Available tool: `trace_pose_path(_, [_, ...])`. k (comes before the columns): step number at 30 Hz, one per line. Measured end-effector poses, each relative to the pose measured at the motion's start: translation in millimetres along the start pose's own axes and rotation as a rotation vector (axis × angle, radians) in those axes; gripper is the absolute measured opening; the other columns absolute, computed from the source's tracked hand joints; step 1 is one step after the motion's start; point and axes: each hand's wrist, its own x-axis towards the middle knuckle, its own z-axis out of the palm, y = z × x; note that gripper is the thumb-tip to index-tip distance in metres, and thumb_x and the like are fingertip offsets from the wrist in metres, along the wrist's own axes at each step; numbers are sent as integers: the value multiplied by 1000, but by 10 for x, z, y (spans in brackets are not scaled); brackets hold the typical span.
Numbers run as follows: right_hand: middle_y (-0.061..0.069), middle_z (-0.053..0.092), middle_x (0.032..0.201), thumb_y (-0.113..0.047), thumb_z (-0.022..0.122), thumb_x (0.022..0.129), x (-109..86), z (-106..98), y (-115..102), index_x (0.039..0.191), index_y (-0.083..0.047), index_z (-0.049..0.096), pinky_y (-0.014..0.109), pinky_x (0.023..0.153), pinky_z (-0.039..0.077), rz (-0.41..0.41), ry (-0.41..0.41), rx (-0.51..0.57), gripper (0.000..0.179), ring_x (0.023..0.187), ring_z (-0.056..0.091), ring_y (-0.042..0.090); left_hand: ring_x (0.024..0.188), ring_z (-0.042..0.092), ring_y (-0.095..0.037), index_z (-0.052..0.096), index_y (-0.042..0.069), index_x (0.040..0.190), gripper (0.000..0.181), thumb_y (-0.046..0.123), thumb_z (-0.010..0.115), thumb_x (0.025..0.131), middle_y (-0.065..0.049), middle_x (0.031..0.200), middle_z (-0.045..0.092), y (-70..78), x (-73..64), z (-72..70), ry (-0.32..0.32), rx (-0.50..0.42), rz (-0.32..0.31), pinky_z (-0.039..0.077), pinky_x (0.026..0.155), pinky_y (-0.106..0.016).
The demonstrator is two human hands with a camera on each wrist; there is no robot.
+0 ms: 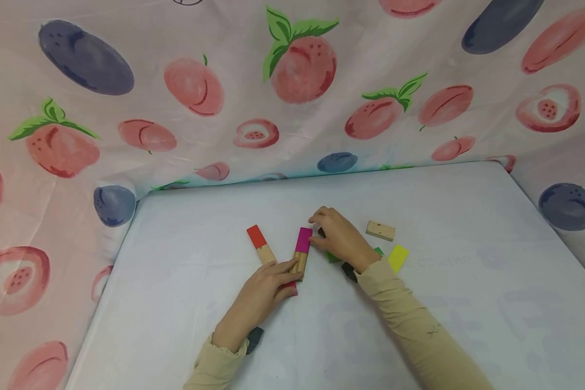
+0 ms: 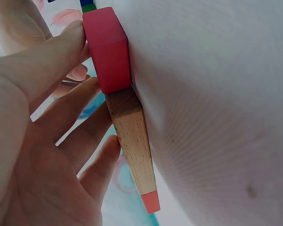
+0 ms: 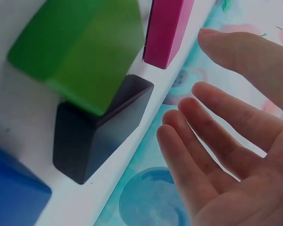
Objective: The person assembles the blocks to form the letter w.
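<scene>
My left hand [image 1: 258,298] rests on a V-shaped arrangement of blocks, fingers fairly straight, thumb at the crimson block [image 2: 112,49]. Its other fingertips touch near a plain wooden block [image 2: 134,146]. One arm of the V ends in an orange-red block [image 1: 256,236], the other in a magenta block [image 1: 304,239] with plain wood [image 1: 299,264] below it. My hand partly hides where the arms meet. My right hand [image 1: 341,238] is beside the magenta block, thumb and fingers apart with nothing between them. Near it are a black block [image 3: 89,141] and a green block [image 3: 85,52].
Right of the right hand lie a plain wooden block [image 1: 381,230] and a yellow block [image 1: 398,258]. A blue block [image 3: 14,188] shows at the right wrist view's lower left. Fruit-patterned cloth [image 1: 200,141] rises behind the white table [image 1: 185,303].
</scene>
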Motion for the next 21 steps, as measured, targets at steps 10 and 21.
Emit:
trace_pose_path(10, [14,62,120,-16,77,88,-56,-36,28,119,2,67,40,101,51,35,-17,4,37,112,57,27,127,54,-26,70,22,127,38,26,74,89,-1,146,54,-10,8,12,-3,7,-6,48,105,-44])
trace_pose_path(21, [13,62,118,-17,77,88,-154,-34,61,120,1,68,42,99,52,33,-4,-6,38,109,58,27,131,52,-26,71,22,126,37,25,74,89,-2,146,54,-3,5,9,-5,-1,-10,44,110,-46])
